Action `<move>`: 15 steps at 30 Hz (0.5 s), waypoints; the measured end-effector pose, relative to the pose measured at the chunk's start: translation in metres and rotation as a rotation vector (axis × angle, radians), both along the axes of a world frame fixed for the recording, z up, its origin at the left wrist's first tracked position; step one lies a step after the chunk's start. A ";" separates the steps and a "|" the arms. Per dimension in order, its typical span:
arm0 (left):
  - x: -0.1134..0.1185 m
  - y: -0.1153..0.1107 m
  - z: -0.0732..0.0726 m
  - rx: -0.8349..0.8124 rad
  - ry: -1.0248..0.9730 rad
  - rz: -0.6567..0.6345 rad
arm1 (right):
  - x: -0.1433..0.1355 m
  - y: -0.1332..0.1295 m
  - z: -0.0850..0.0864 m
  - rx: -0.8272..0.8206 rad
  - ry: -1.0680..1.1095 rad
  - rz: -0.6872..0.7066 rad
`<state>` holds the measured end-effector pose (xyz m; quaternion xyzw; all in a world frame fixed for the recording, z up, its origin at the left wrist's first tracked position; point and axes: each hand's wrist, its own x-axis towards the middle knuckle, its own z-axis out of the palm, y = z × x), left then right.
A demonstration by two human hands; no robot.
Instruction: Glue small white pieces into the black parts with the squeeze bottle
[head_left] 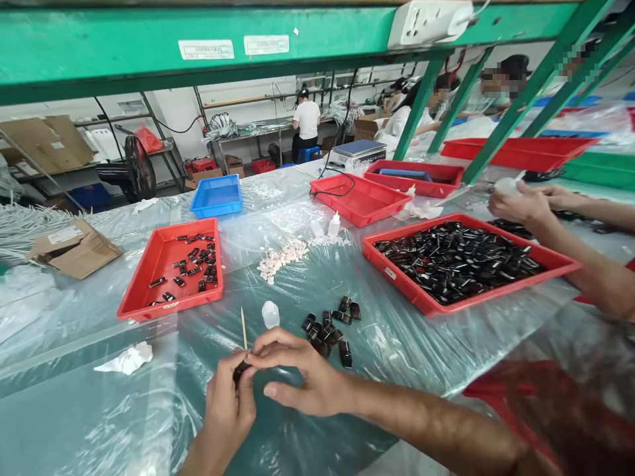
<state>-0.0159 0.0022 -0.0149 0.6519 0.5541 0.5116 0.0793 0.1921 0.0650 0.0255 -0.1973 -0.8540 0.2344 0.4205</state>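
My left hand (229, 396) is closed on a small black plastic part (241, 371), mostly hidden by the fingers. My right hand (307, 377) reaches across from the right; its fingertips touch the top of that part while its thumb stands apart. A thin wooden stick (243, 327) shows just beyond my fingertips; whether it is held or lies on the table, I cannot tell. Behind my right hand is a small translucent white container (270, 315). A loose group of similar black parts (325, 330) lies on the plastic-covered table to the right.
A red tray (171, 307) at left holds several black parts; a fuller red tray (397, 284) is at right. Small pale pieces (282, 258) and a dropper bottle (334, 225) are further back. Crumpled tissue (129, 359) lies left. A co-worker's hands (526, 201) work at right.
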 end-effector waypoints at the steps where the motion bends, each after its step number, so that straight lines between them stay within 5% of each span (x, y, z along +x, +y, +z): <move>1: 0.000 -0.001 0.001 0.012 0.005 0.004 | -0.003 0.000 -0.005 -0.094 0.046 0.073; 5: 0.000 0.002 0.007 -0.092 0.000 0.017 | 0.000 0.027 -0.006 -0.193 0.048 0.153; 10: -0.001 0.017 0.017 -0.219 0.050 0.014 | 0.052 0.129 0.005 -0.241 -0.042 -0.290; 15: 0.001 0.017 0.016 -0.403 -0.058 -0.085 | 0.097 0.212 -0.024 -0.285 -0.196 -0.642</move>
